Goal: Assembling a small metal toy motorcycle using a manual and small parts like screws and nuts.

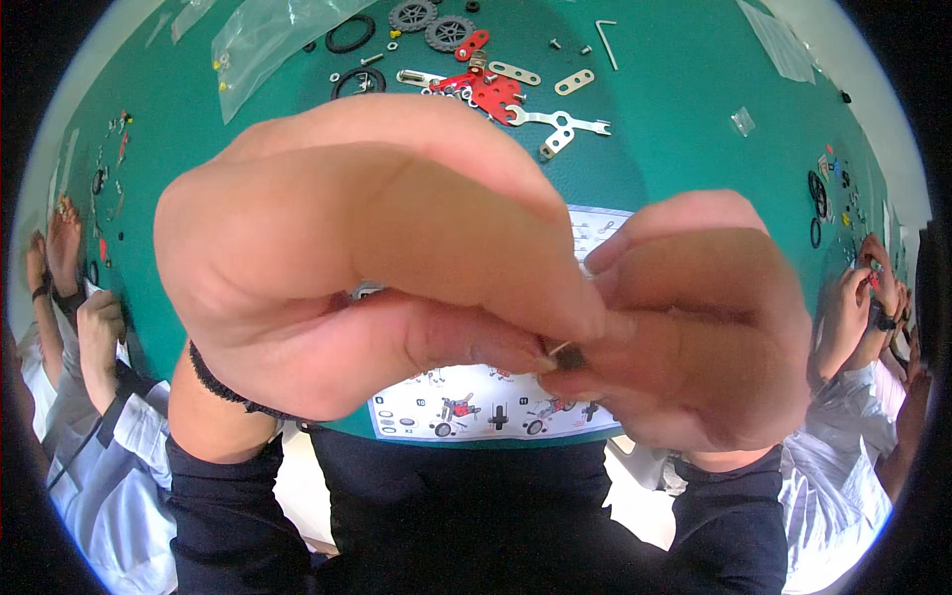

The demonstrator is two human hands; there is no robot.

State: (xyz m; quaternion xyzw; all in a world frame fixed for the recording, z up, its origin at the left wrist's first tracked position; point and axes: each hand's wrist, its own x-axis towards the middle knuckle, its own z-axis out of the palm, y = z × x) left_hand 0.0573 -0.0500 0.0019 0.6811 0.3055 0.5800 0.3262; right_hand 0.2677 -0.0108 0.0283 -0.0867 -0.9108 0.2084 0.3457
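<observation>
1 small dark part (569,358); mostly hidden

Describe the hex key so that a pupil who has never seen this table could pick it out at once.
On the green table, find the red perforated plate near the top middle of the picture. Above it and to its right lie two short screws, and just right of them is the hex key. Unlike those stubby screws, it is a slim rod bent into an L.

Bright light, soft shadow on slightly blurry hands (377,228), strong fisheye bend toward black corners.
</observation>
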